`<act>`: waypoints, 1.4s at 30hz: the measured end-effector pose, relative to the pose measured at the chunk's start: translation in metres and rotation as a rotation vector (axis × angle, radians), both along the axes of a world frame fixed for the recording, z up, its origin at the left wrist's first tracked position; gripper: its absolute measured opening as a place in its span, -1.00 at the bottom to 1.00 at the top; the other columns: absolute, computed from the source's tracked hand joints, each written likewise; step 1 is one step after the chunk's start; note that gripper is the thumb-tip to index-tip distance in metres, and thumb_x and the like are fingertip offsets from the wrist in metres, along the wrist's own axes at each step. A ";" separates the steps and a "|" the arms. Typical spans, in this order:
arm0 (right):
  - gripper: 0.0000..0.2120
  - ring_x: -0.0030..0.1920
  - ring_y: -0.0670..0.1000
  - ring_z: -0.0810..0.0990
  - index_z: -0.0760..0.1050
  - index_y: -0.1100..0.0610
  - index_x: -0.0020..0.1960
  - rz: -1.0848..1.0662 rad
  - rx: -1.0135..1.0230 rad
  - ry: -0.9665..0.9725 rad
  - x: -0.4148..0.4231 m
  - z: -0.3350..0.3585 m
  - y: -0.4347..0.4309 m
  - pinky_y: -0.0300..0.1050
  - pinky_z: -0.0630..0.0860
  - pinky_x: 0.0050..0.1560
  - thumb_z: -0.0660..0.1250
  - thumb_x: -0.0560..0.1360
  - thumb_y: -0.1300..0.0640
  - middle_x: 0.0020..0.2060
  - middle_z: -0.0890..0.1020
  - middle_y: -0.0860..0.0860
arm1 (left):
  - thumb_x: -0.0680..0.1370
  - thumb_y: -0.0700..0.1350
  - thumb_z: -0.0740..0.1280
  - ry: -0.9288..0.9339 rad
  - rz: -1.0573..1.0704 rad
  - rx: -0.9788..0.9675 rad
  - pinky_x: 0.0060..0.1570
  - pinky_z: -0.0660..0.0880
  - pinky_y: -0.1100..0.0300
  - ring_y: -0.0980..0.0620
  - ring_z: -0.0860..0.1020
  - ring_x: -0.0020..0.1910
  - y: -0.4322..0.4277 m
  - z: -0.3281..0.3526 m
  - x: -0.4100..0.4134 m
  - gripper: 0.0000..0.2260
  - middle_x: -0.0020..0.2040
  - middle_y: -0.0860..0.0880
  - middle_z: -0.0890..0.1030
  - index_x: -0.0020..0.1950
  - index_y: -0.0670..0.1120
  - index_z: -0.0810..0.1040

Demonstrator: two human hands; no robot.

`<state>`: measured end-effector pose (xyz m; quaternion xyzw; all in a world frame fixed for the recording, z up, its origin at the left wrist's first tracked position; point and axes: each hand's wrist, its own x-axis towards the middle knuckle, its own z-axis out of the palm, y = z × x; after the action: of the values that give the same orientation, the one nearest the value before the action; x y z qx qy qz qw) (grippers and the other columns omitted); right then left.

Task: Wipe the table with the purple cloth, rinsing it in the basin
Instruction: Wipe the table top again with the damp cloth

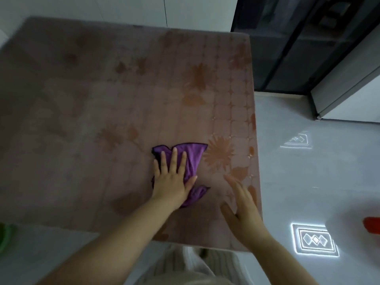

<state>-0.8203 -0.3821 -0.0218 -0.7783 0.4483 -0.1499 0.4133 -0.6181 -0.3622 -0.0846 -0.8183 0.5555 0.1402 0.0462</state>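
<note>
Pressing down with my left hand (171, 178), I have the palm flat and the fingers spread on the purple cloth (191, 159), which lies crumpled on the table (82, 99) toward its right side, nearer the edge closest to me. Nothing is gripped there; the hand lies open on top of the fabric, with folds of the cloth showing beyond my fingertips and a loose tail poking out below the thumb. My right hand (242, 206) is open too, fingers straight and close together, holding nothing, just beside the cloth and near the table's right edge; it is blurred, and I cannot tell whether it touches the surface. The tabletop is a pinkish covering printed with brownish-orange flowers and a grid of rounded squares along its right border. No basin is clear to me in this view: at the far right edge, on the pale tiled floor (298, 171), sits a red object (373, 225) cut off by the frame, and at the far left edge a green shape (5, 237), both too blurred and too partial to say what they are or whether they hold anything.
</note>
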 end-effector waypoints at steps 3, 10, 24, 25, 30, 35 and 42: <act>-0.40 0.41 -0.14 0.15 0.03 -0.09 0.46 0.206 0.011 0.012 0.020 -0.001 -0.003 -0.18 0.16 0.39 0.25 0.54 0.10 0.41 0.15 -0.19 | 0.46 0.32 -0.32 0.006 -0.068 -0.007 0.40 -0.01 -0.22 -0.28 -0.07 0.46 0.045 0.007 -0.025 -0.36 0.51 -0.09 -0.08 0.47 0.04 -0.21; -0.38 0.43 -0.26 -0.19 -0.22 -0.23 0.40 0.427 -0.018 0.078 0.037 -0.013 -0.008 -0.15 -0.13 0.47 0.15 0.56 -0.06 0.44 -0.12 -0.25 | 0.37 0.39 -0.40 0.020 0.057 -0.038 0.40 -0.29 -0.12 -0.15 -0.34 0.45 0.027 -0.004 0.008 -0.42 0.43 0.09 -0.40 0.30 0.25 -0.53; -0.36 0.50 0.17 -0.19 -0.18 0.01 0.52 0.126 -0.021 0.437 0.179 -0.028 -0.040 0.17 -0.17 0.44 0.02 0.58 -0.16 0.53 -0.15 0.08 | 0.58 0.04 0.11 0.422 0.079 -0.276 0.46 -0.23 -0.03 0.06 0.15 0.46 -0.023 0.062 0.130 -0.55 0.49 0.04 0.22 0.46 0.12 0.09; -0.38 0.49 0.17 -0.26 -0.23 -0.03 0.51 0.121 -0.053 0.483 0.194 -0.037 -0.039 0.20 -0.26 0.42 -0.06 0.58 -0.20 0.52 -0.21 0.06 | 0.58 0.04 0.11 0.427 0.071 -0.251 0.45 -0.21 -0.11 0.07 0.10 0.48 -0.017 0.060 0.139 -0.53 0.50 0.05 0.19 0.47 0.13 0.06; -0.44 0.41 0.07 -0.41 -0.36 -0.15 0.45 0.158 -0.276 0.562 0.242 -0.068 -0.030 0.06 -0.59 0.23 -0.31 0.52 -0.29 0.47 -0.29 -0.06 | 0.57 0.03 0.15 0.431 0.058 -0.230 0.46 -0.18 -0.15 0.05 0.06 0.49 0.002 0.044 0.187 -0.47 0.51 0.03 0.14 0.48 0.11 0.00; -0.49 0.51 0.08 -0.17 -0.15 -0.19 0.49 0.162 -0.360 0.598 0.240 -0.068 -0.052 0.03 -0.53 0.32 -0.29 0.55 -0.22 0.52 -0.09 -0.06 | 0.56 0.01 0.17 0.493 -0.004 -0.204 0.43 0.04 -0.20 -0.04 0.14 0.48 -0.019 0.041 0.203 -0.43 0.51 -0.03 0.15 0.49 0.05 -0.03; -0.52 0.51 0.11 -0.07 -0.03 -0.13 0.51 -0.412 -0.218 0.726 0.166 -0.063 -0.159 0.18 -0.24 0.44 -0.11 0.60 -0.11 0.53 -0.03 0.03 | 0.53 -0.02 0.22 0.479 -0.028 -0.294 0.39 0.12 -0.17 -0.21 0.24 0.39 -0.045 0.038 0.204 -0.39 0.44 -0.16 0.27 0.49 0.00 -0.01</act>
<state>-0.6545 -0.5407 -0.0843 -0.7138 0.6923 0.0079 0.1054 -0.4140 -0.4068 -0.0469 -0.7519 0.5763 0.2469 -0.2038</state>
